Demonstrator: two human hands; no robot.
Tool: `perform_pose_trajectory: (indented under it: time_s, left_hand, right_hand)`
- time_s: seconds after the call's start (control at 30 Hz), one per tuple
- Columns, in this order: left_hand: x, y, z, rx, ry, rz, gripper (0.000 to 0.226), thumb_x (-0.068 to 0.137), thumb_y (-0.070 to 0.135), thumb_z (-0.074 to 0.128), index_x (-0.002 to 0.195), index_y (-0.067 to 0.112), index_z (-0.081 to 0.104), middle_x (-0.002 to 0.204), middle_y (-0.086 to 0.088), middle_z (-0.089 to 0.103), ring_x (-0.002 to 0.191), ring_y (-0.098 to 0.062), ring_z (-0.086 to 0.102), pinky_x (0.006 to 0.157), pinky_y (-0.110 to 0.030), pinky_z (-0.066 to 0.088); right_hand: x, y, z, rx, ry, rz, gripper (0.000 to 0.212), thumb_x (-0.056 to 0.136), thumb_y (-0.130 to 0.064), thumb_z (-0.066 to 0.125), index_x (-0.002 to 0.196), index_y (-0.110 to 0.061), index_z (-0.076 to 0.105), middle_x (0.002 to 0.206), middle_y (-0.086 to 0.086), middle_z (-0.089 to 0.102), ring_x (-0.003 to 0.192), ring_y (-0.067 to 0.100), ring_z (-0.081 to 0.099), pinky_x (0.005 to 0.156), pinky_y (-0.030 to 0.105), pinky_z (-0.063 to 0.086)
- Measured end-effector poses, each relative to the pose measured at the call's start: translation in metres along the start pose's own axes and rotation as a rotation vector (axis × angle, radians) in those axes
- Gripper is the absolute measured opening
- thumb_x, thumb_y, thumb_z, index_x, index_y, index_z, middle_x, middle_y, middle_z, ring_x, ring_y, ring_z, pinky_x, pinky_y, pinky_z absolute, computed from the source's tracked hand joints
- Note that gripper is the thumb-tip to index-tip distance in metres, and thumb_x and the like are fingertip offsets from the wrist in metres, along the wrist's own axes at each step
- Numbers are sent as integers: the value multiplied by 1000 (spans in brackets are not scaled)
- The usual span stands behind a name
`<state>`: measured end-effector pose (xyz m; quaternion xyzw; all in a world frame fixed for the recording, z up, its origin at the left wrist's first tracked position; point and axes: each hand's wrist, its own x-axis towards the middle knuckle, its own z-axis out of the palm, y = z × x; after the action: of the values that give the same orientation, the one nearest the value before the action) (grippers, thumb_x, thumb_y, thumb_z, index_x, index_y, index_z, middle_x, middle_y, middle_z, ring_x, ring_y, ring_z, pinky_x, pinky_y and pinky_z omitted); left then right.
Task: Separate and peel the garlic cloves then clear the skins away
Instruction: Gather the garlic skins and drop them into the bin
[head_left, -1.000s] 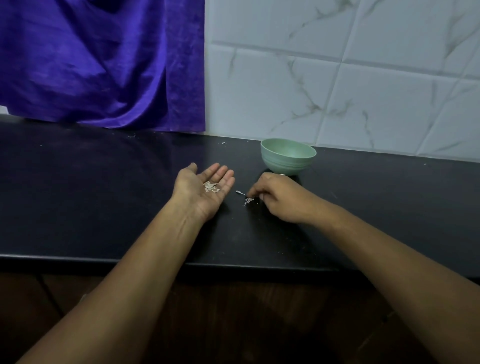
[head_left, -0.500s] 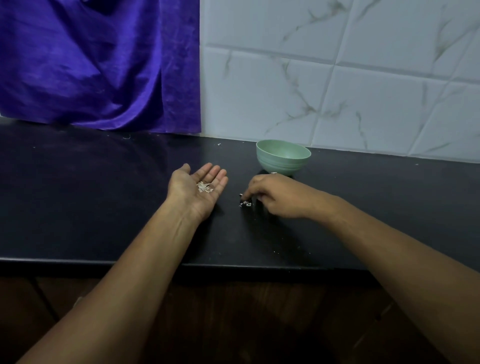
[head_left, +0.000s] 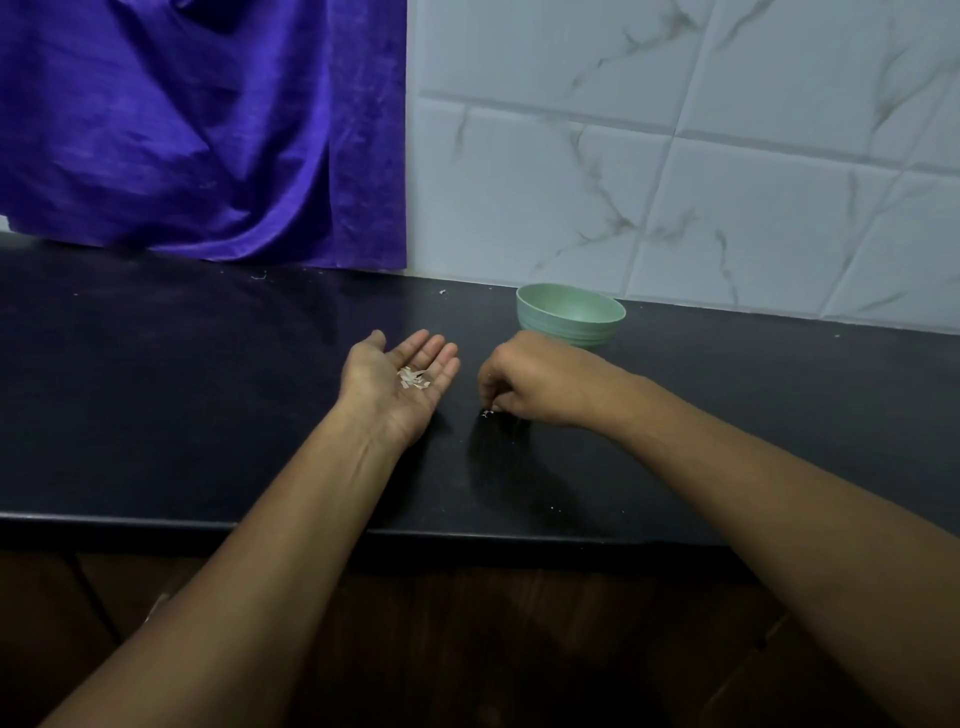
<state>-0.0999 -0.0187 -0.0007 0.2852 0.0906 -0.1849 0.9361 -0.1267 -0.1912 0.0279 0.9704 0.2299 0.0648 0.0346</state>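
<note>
My left hand (head_left: 402, 387) lies palm up on the black counter (head_left: 182, 405) with its fingers straight. A small heap of pale garlic skins (head_left: 413, 378) rests in the palm. To its right, my right hand (head_left: 535, 382) is palm down with the fingers curled, and its fingertips pinch a tiny bit of skin (head_left: 487, 413) at the counter surface. A pale green bowl (head_left: 570, 312) stands just behind the right hand; its inside is not visible.
A purple cloth (head_left: 208, 130) hangs at the back left down to the counter. White marbled tiles (head_left: 675, 156) cover the wall behind the bowl. Small white specks lie scattered on the counter. Its front edge (head_left: 156, 519) runs below both forearms.
The right hand's fingertips have gathered the skin scraps on the counter and closed on them; fewer scraps show now. The left hand has stayed open with its skins. The camera shifted slightly.
</note>
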Motion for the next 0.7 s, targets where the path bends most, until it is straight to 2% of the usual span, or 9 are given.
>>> perform_pose_trajectory:
  time_s: [0.13, 0.2, 0.3, 0.4, 0.5, 0.6, 0.7]
  left_hand:
    - [1, 0, -1, -4, -3, -2, 53, 114, 39, 28, 117, -3, 60, 133, -22, 62, 132, -36, 57, 106, -45, 48]
    - [1, 0, 0, -2, -4, -3, 53, 114, 40, 28, 116, -3, 60, 125, -22, 64, 131, -36, 58, 103, -45, 48]
    - [2, 1, -1, -5, -10, -3, 54, 114, 40, 28, 116, -3, 60, 122, -22, 64, 131, -36, 58, 101, -45, 48]
    - [2, 1, -1, -1, -11, -5, 54, 114, 40, 27, 116, -3, 61, 119, -21, 64, 131, -36, 58, 102, -45, 49]
    - [2, 1, -1, 0, -11, -2, 54, 114, 40, 28, 120, -3, 60, 116, -21, 64, 131, -36, 58, 102, -44, 49]
    - [2, 1, -1, -1, -11, -4, 55, 114, 40, 28, 112, -3, 62, 115, -21, 65, 130, -36, 59, 102, -44, 49]
    - [2, 1, -1, -2, -12, -6, 55, 113, 40, 28, 110, -4, 62, 115, -21, 65, 129, -36, 60, 102, -44, 50]
  right_hand:
    - [4, -1, 5, -32, 21, 5, 15, 84, -9, 64, 89, -18, 75, 84, -4, 73, 75, 13, 59, 67, 29, 44]
    - [3, 8, 7, 91, 80, 96, 12, 83, -8, 67, 85, -15, 75, 77, -5, 71, 72, 12, 63, 68, 29, 47]
    - [4, 24, 11, 292, 151, 269, 13, 85, 0, 68, 88, -7, 78, 64, -12, 65, 55, -3, 60, 61, 20, 47]
    - [9, 27, 11, 333, 131, 324, 16, 85, 3, 68, 88, -8, 79, 60, -11, 65, 45, -3, 59, 56, 21, 52]
    - [17, 18, 10, 259, 97, 258, 15, 85, -3, 72, 93, -11, 81, 68, -12, 67, 53, -6, 59, 62, 22, 47]
    - [19, 7, 7, 107, 56, 137, 21, 86, -7, 69, 99, -19, 81, 89, -6, 77, 76, 6, 64, 71, 21, 43]
    - [12, 6, 2, 73, 16, 58, 25, 87, -6, 66, 102, -19, 81, 96, -4, 79, 87, 11, 70, 75, 23, 48]
